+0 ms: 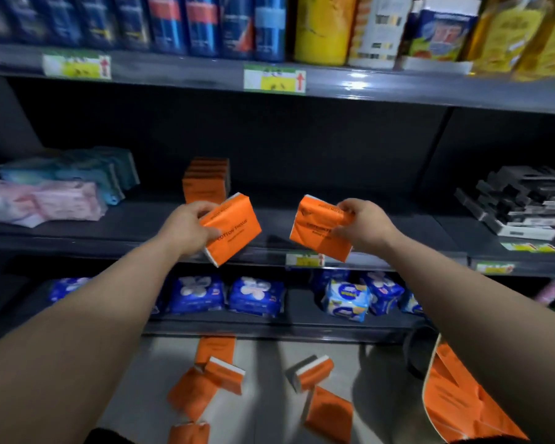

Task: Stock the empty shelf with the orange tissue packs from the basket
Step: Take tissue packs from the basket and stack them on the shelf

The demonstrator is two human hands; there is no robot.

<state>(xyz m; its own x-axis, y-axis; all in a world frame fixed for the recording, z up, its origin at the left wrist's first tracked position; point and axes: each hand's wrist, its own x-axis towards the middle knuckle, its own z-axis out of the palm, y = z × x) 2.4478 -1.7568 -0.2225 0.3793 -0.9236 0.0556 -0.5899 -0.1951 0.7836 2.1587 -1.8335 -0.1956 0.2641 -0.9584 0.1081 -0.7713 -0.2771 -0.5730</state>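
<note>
Left hand's [186, 227] fingers [204, 207] pinch 1 glossy rectangular orange pack [234, 232] — right hand's [367, 230], another pack [314, 232].

The left orange tissue pack [229, 230] is wrapped in smooth plastic film with a soft sheen, folded to a white end. The right orange tissue pack [318, 229] has the same film, crumpled where it is gripped. The shelf [382, 225] looks like dark painted metal, matt on its deck, while the upper edge rail [350, 81] is glossy. The blue packs [257, 296] below are shiny plastic. The floor [269, 357] is pale, smooth and dull.
</note>
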